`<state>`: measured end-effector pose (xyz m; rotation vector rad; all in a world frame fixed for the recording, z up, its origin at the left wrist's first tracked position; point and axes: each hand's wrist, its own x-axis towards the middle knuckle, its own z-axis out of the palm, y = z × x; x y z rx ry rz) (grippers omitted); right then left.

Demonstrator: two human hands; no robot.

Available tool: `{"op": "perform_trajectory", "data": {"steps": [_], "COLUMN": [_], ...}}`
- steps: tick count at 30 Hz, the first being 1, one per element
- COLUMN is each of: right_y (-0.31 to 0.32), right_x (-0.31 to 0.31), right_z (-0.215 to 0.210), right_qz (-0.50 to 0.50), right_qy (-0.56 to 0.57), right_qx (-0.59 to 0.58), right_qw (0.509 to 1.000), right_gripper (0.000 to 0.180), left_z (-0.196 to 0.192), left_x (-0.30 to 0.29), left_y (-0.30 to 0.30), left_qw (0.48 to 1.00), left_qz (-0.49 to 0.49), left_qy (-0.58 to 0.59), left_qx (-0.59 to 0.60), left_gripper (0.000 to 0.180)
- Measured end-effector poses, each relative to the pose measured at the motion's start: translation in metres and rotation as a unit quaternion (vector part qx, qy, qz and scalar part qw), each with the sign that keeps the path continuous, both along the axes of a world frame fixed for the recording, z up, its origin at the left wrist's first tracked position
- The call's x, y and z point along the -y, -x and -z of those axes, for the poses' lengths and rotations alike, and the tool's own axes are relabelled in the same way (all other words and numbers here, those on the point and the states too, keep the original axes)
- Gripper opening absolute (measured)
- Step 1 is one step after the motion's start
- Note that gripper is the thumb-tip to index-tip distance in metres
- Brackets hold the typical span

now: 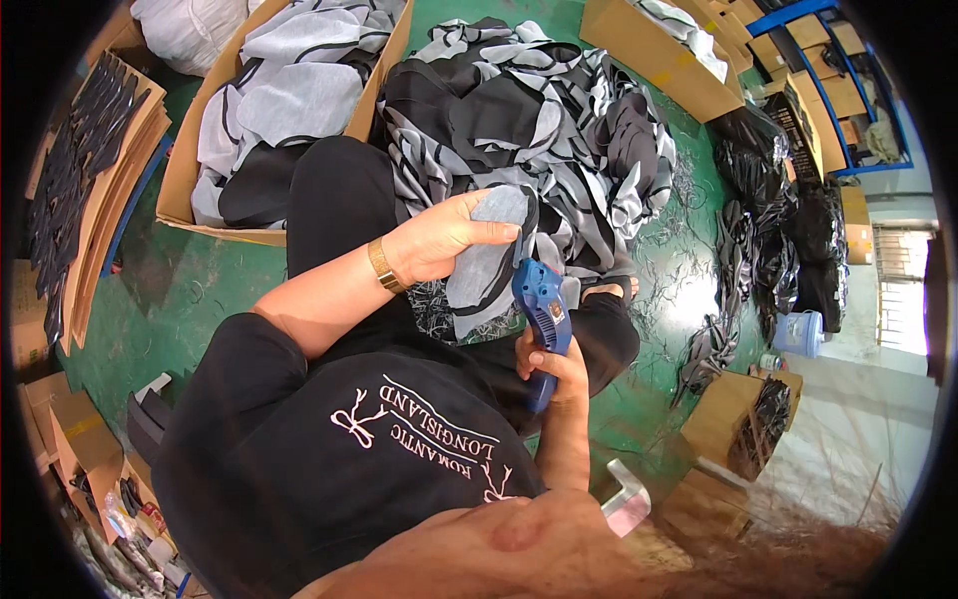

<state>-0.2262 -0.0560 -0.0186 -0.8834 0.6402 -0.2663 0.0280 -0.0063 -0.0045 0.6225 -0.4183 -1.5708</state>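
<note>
My left hand [444,238] pinches a light grey fabric piece [484,275] with a black edge, thumb on top. The piece hangs down in front of my lap. My right hand [559,364] is wrapped round the handle of a blue handheld electric cutter [544,304]. The cutter's head points up and away from me, right beside the fabric's black edge; whether its blade touches the cloth I cannot tell. Just beyond both hands lies a large heap of grey and black fabric pieces [469,110].
Left of the heap stands a cardboard box [381,78] filled with similar pieces. Another open box [664,60] is at the far right. Thin trimmings [689,265] litter the green floor. Black plastic bags [753,165] and a blue water jug [798,333] stand at right.
</note>
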Motion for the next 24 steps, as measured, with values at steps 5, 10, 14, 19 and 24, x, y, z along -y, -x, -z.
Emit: {"op": "perform_trajectory", "data": {"steps": [5,10,14,19,24], "right_y": [-0.008,-0.016,-0.017,-0.008,-0.001], "right_x": [-0.004,0.001,0.018,0.023,0.015], "right_z": [0.004,0.007,0.001,-0.012,-0.005], "right_qz": [0.006,0.037,0.085,0.11,0.094], "right_qy": [-0.04,-0.084,-0.041,0.009,0.01], "right_qx": [0.041,0.088,0.068,0.048,0.042], "right_qw": [0.998,0.992,0.993,0.993,0.995], "right_gripper": [0.034,0.033,0.034,0.035,0.037], "left_z": [-0.003,-0.002,-0.001,-0.001,0.002], "left_x": [-0.003,-0.005,-0.004,-0.002,-0.002], "left_y": [0.004,0.005,0.005,0.001,-0.004], "left_qw": [1.0,0.996,0.998,0.998,0.996], "left_qz": [-0.001,-0.002,-0.024,-0.054,-0.066], "left_qy": [0.006,0.008,-0.007,-0.017,-0.036], "left_qx": [0.011,0.086,0.059,0.024,0.04], "left_gripper": [0.045,0.044,0.037,0.025,0.03]}}
